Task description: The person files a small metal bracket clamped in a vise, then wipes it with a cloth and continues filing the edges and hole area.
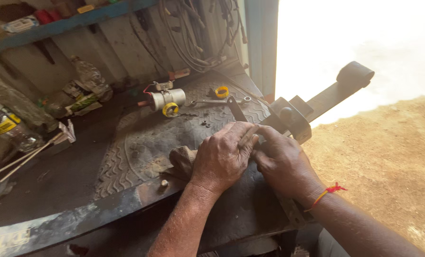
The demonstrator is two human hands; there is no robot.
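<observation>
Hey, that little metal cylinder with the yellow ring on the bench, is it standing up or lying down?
Lying down. The metal cylinder rests on its side on the rubber mat, yellow ring beside it.

Both hands meet at the near edge of a grimy counter (55, 190) covered by a ridged rubber mat (141, 143). The left hand (220, 159) lies knuckles up, its grip closed round a thin grey rod (248, 135) that pokes out between the fingers; a brown rag (183, 159) sits just under its wrist side. The right hand (281, 164), a red and yellow thread (327, 192) at its wrist, presses against the left, fingers curled on the same small work; what lies beneath them is hidden. Behind them stands a bench vise (293, 119) clamping a long flat bar (338, 88). Farther back on the mat lie a metal cylinder with a yellow ring (167, 101), a spanner (217, 101) and a yellow cap (221, 91). Plastic bottles (8, 126) stand at the left.
</observation>
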